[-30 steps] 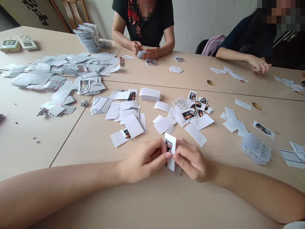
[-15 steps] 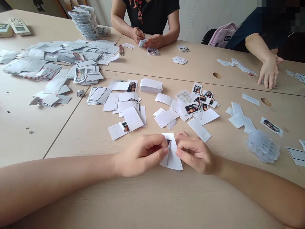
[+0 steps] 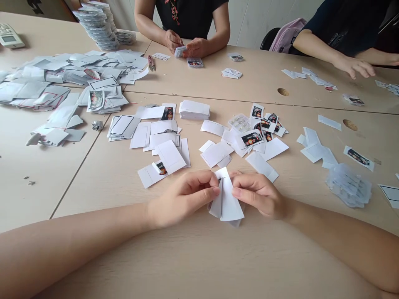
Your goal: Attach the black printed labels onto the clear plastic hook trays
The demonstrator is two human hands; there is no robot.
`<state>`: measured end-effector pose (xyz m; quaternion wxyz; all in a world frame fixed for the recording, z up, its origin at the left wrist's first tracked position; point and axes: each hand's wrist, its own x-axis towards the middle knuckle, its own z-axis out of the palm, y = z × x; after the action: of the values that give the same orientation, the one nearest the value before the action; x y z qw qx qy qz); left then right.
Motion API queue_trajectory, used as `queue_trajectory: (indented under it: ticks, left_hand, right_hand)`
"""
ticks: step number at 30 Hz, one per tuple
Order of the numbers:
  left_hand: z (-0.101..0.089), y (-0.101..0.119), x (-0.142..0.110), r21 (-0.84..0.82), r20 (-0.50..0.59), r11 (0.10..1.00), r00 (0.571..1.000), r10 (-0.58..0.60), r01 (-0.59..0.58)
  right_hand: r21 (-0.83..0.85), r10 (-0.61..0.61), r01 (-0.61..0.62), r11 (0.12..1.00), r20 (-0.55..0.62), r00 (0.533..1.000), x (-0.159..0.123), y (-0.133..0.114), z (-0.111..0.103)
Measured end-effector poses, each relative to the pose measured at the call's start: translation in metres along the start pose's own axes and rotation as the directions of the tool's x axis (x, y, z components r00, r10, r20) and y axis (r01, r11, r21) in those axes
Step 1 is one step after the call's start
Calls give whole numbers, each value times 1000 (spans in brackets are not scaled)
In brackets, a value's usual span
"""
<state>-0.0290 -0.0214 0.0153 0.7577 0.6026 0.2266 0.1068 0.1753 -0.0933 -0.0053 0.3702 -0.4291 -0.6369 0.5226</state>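
Note:
My left hand (image 3: pixel 183 198) and my right hand (image 3: pixel 258 195) hold a white paper sleeve (image 3: pixel 229 199) upright between them, just above the table's near side. The sleeve's flaps are spread, and a dark printed card (image 3: pixel 220 181) barely shows at its top. A clear plastic sheet (image 3: pixel 235 222) sticks out below it. Nearest my left hand lies a white sleeve with a printed card (image 3: pixel 160 168). A loose white strip (image 3: pixel 262 167) lies just beyond my right hand.
Loose white sleeves, printed cards and a small stack (image 3: pixel 194 109) cover the table ahead. Grey foil packets (image 3: pixel 62 74) lie in a heap at left, with a tall stack (image 3: pixel 96 25) behind. A clear plastic bundle (image 3: pixel 348 185) sits right. Two co-workers' hands work across the table.
The sleeve has opened wider between my hands, and the dark card shows less. The view has shifted slightly. A co-worker's hand at right has moved up and away from the table's papers.

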Motion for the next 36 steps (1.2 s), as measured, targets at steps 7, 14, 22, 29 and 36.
queue_trajectory:
  ticks: [7, 14, 22, 29, 36]
  left_hand:
    - [-4, 0, 2, -50, 13, 998, 999, -47, 47]
    - [-2, -1, 2, -101, -26, 994, 998, -52, 49]
    - [1, -2, 4, -217, -58, 976, 997, -45, 31]
    - [1, 1, 4, -261, -72, 965, 997, 0, -19]
    - [-2, -3, 5, -169, -110, 986, 994, -17, -2]
  right_hand:
    - [55, 51, -52, 997, 7, 999, 2, 0, -1]
    - [182, 90, -95, 979, 31, 995, 4, 0, -3]
    - [276, 124, -125, 953, 23, 992, 3, 2, -2]
    - [303, 113, -111, 947, 9, 994, 5, 3, -2]
    - [360, 135, -130, 924, 13, 991, 6, 7, -4]
